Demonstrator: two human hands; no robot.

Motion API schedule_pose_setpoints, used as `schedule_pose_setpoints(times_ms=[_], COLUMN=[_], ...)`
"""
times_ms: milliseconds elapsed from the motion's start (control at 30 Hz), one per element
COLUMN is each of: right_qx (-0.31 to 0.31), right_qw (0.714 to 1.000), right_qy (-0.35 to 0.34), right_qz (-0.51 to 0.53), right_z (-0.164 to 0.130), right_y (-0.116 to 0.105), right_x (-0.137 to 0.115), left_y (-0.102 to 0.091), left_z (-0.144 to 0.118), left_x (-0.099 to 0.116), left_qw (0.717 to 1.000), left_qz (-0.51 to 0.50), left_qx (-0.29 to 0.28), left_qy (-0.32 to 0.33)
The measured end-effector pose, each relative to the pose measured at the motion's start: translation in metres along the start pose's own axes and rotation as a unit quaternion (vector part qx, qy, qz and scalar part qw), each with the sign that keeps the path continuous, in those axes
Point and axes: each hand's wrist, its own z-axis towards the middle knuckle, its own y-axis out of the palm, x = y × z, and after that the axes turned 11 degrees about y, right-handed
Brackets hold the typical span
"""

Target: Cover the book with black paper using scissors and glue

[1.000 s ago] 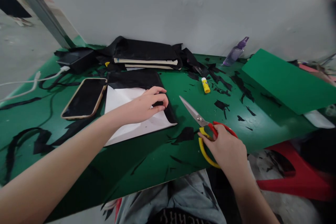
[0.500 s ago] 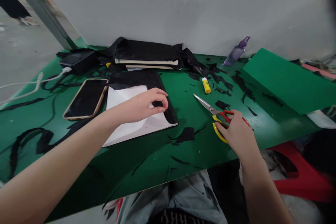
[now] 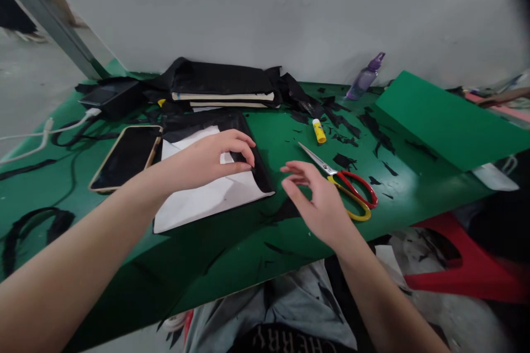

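Bare lane of desk (image 3: 271, 135) just left of the scissors (image 3: 330, 170), the right hand (image 3: 312, 193) across its near end, glue stick (image 3: 319, 131) close behind them, black scraps (image 3: 344, 162) (flat, low) and the green panel (image 3: 449, 121) to their right, open air above them.

Two hands (image 3: 202, 161) (image 3: 318, 204), one pair of scissors (image 3: 330, 170), one phone (image 3: 126, 157), one yellow tube (image 3: 319, 132), one purple bottle (image 3: 363, 80)

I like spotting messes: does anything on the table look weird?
Yes: ragged black scraps lie scattered across the green table, some near the scissors and yellow tube. They look messy because they're jagged and strewn about, not gathered together.
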Motion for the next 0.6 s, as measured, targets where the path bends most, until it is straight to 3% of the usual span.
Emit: schedule_pose_setpoints(times_ms=[100, 233, 433, 600], right_qx=[-0.108, -0.195, -0.071, 0.112], right_qw=[0.982, 0.966, 0.997, 0.989], right_qy=[0.063, 0.085, -0.026, -0.047], right_qz=[0.144, 0.149, -0.004, -0.088], right_z=[0.011, 0.026, 0.038, 0.056], right_y=[0.017, 0.034, 0.033, -0.013], right_x=[-0.019, -0.032, -0.026, 0.006], left_y=[0.001, 0.0, -0.003, -0.006], left_z=[0.001, 0.001, 0.0, -0.003], left_x=[0.002, 0.004, 0.006, -0.001], left_qw=[1.0, 1.0, 1.0, 0.999], left_qz=[0.01, 0.02, 0.004, 0.027], left_qx=[-0.003, -0.005, 0.003, 0.006], left_qy=[0.007, 0.007, 0.022, -0.015])
